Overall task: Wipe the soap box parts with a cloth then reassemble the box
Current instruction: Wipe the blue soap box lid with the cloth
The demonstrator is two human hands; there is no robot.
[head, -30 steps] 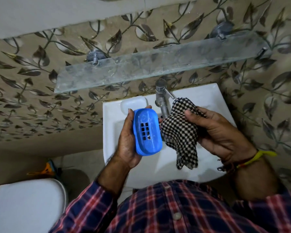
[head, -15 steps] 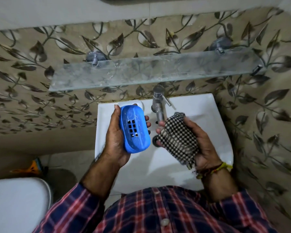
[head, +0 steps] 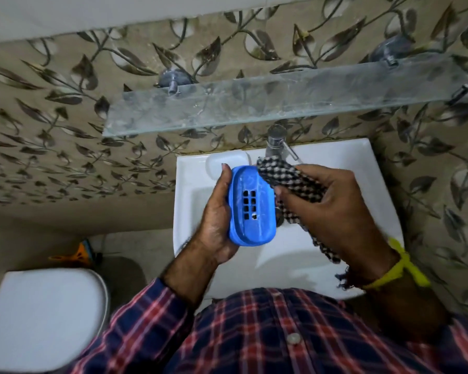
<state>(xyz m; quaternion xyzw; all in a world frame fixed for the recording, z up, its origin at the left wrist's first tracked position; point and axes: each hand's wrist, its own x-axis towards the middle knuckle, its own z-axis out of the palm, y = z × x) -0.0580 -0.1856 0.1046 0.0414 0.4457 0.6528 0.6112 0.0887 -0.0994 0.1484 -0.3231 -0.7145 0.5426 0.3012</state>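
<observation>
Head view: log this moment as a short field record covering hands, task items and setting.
left hand: grips blue soap box part, slotted face up
right hand: holds checked cloth at the part's right edge
location: above white sink, below tap
wall: glass shelf
residue: whitish smears on part
other box parts: none visible

I log a matt blue plastic soap tray (head: pixel 251 206), woven checked cloth (head: pixel 289 179), glossy white ceramic basin (head: pixel 189 190), and polished metal tap (head: pixel 274 141).
</observation>
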